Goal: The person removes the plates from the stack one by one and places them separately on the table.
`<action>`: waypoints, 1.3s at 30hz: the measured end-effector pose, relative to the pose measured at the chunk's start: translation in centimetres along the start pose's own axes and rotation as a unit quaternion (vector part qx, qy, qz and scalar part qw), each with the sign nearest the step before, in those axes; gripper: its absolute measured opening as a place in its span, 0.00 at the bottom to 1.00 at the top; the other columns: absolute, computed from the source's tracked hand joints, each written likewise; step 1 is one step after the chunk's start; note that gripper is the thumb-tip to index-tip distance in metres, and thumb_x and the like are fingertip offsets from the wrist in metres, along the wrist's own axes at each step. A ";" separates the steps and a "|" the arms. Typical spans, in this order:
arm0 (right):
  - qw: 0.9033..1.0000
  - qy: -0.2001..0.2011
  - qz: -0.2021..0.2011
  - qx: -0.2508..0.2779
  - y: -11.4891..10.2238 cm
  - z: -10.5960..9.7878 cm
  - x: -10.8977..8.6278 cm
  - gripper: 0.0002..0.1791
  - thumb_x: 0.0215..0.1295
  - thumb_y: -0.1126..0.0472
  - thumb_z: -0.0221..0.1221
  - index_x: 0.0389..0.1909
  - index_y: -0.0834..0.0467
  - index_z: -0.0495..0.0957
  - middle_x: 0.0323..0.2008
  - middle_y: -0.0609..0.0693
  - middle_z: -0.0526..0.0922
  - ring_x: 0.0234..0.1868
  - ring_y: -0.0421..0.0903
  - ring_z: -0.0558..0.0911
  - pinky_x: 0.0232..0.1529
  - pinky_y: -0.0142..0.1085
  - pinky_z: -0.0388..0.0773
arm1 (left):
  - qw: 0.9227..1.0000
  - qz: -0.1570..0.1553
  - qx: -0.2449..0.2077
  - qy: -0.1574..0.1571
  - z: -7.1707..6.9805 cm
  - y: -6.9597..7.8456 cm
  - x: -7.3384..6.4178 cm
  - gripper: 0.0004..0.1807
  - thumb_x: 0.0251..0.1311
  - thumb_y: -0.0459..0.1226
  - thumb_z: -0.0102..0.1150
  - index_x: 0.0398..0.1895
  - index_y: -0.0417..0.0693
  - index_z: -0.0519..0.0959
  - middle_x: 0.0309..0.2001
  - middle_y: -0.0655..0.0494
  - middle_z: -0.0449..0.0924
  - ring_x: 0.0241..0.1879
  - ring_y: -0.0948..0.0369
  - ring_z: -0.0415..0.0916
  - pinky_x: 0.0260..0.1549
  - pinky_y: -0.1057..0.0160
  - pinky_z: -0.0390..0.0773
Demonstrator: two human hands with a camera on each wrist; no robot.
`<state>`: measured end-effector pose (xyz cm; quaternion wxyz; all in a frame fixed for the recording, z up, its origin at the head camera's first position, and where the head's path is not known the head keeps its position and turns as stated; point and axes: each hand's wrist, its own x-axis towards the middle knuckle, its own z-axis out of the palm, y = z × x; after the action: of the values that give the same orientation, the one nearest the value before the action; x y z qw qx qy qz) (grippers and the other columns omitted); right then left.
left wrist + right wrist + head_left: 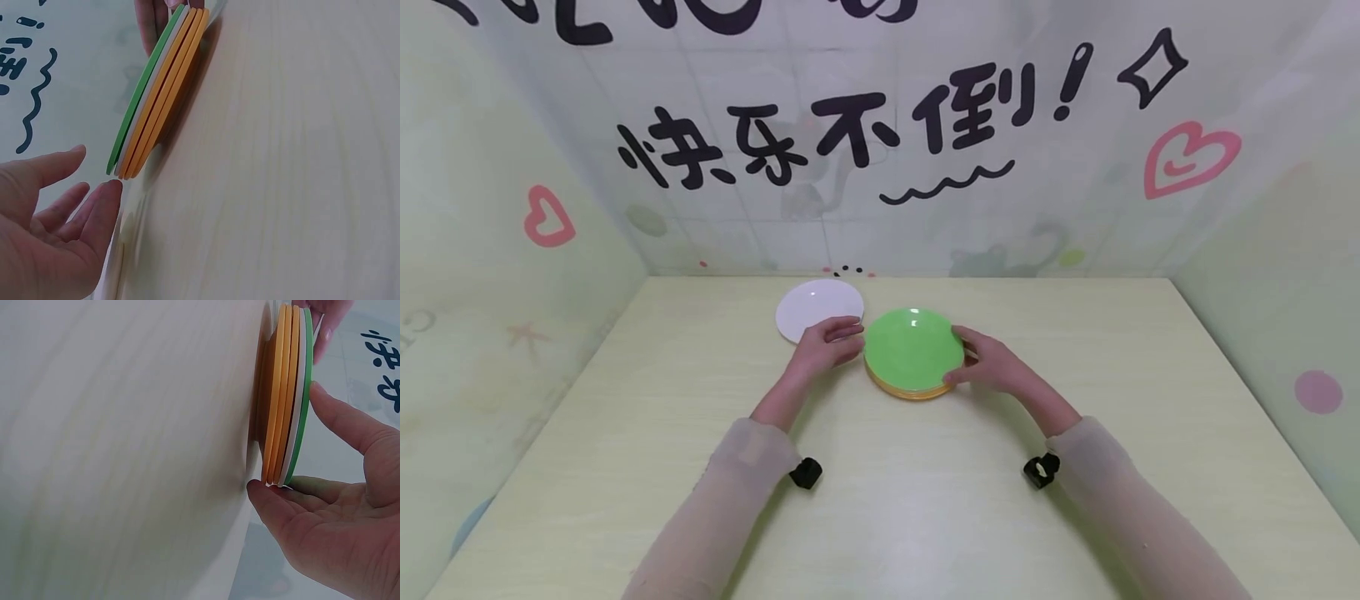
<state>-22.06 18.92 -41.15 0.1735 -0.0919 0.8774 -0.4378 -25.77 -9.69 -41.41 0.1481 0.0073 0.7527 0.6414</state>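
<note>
A stack of plates (913,350) sits in the middle of the table. Its top plate is green (142,94), with a white plate (299,400) under that and orange plates (278,387) at the bottom. My right hand (996,367) holds the stack at its right edge, thumb on the near side of the rim and fingers farther back. At the opposite edge is my left hand (827,346), fingers loosely bent, one fingertip (114,187) right at the rim and the thumb apart from it. Behind the left hand lies a separate white plate (816,307), partly covered by its fingers.
The pale wooden table (910,517) runs back to a printed wall covering (865,233) with dark writing. Similar coverings stand at the left and right sides. A black band piece (1041,471) hangs by the right sleeve, another (807,473) by the left.
</note>
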 end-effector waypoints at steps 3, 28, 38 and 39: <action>1.000 -0.002 -0.003 0.002 -0.1 0.0 0.0 0.53 0.61 0.60 0.69 0.77 0.69 0.45 0.78 0.67 0.49 0.77 0.65 0.55 0.76 0.54 0.59 | 1.000 -0.001 -0.001 -0.006 0.5 0.0 0.1 0.28 0.66 0.28 0.59 0.70 0.37 0.68 0.67 0.40 0.72 0.60 0.53 0.78 0.54 0.65 0.84; 1.000 0.000 -0.010 0.007 0.1 0.0 -0.3 0.52 0.61 0.60 0.68 0.77 0.70 0.45 0.77 0.68 0.48 0.77 0.66 0.54 0.76 0.55 0.59 | 0.986 0.011 0.156 0.048 1.7 -0.3 0.4 0.24 0.58 0.29 0.68 0.59 0.38 0.78 0.54 0.41 0.82 0.53 0.51 0.81 0.49 0.64 0.85; 0.999 0.000 -0.037 0.005 0.0 -0.2 -1.0 0.55 0.58 0.55 0.70 0.76 0.72 0.46 0.76 0.71 0.50 0.75 0.68 0.56 0.75 0.54 0.60 | 0.992 -0.012 0.121 0.043 1.9 0.0 0.2 0.26 0.59 0.27 0.65 0.63 0.38 0.75 0.56 0.41 0.79 0.51 0.54 0.80 0.41 0.68 0.86; 0.999 0.001 -0.035 0.008 0.0 -0.2 -0.9 0.55 0.58 0.55 0.70 0.76 0.72 0.46 0.76 0.71 0.50 0.75 0.67 0.56 0.75 0.54 0.60 | 0.992 -0.013 0.117 0.042 1.9 0.1 0.2 0.26 0.59 0.27 0.64 0.63 0.38 0.75 0.56 0.42 0.79 0.50 0.55 0.80 0.40 0.69 0.86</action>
<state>-21.24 19.32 -40.84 0.1583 -0.1208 0.8704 -0.4504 -25.55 -7.82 -41.63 0.1232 -0.0122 0.8280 0.5468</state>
